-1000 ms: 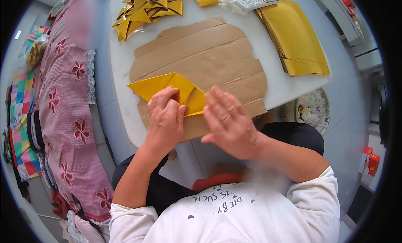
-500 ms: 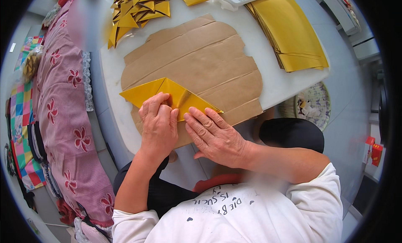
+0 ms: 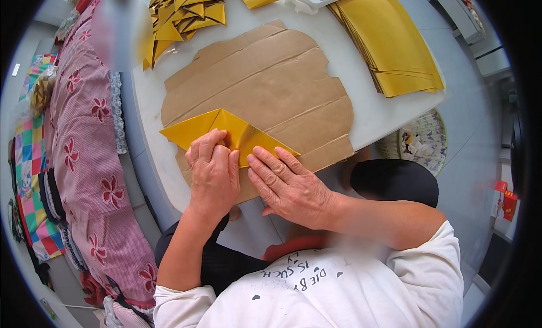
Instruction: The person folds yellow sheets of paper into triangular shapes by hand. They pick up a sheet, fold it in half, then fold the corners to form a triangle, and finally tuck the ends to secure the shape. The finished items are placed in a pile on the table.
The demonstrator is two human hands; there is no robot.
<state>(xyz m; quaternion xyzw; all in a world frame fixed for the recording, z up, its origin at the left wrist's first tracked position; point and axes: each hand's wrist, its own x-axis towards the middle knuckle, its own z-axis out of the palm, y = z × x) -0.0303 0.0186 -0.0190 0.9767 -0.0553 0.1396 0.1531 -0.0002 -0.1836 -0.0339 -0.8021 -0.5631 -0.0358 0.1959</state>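
The step in hand seems to be pressing a crease into one folded gold sheet (image 3: pixel 236 126), on cardboard (image 3: pixel 262 79) near the tabletop's (image 3: pixel 148 110) near edge. The right hand (image 3: pixel 294 188) lies flat over it, its grip unclosed; the left hand's (image 3: pixel 213 171) grip curls onto it, though whether it pinches cannot be told. The next move likely calls for even pressure along the fold. Toward the far-left corner sits one heap of folded pieces (image 3: pixel 189 14), overlapping beyond counting; by the right edge, one stack of flat gold sheets (image 3: pixel 395 46), likewise uncountable.
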